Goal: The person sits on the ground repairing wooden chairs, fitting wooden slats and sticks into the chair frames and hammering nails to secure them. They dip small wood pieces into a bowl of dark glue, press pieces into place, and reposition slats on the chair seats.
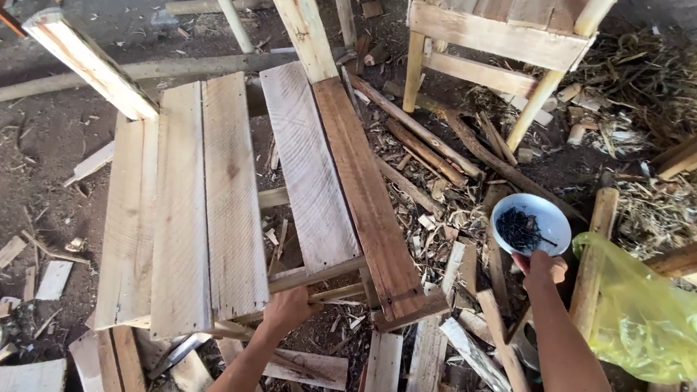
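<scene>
Gripping a thin wooden rail (316,276) at the near end of the plank seat frame (222,202), the left hand (286,308) is closed around it. Off to the right, the right hand (537,267) reaches the near rim of a white bowl (531,224) of dark nails, seemingly pinching it.

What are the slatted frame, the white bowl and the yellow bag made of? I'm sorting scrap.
Slatted frame: unfinished sawn wood; grain and saw marks show. White bowl: probably plastic or enamel; smooth, glossy rim. Yellow bag: thin plastic film, translucent and crinkled.
</scene>
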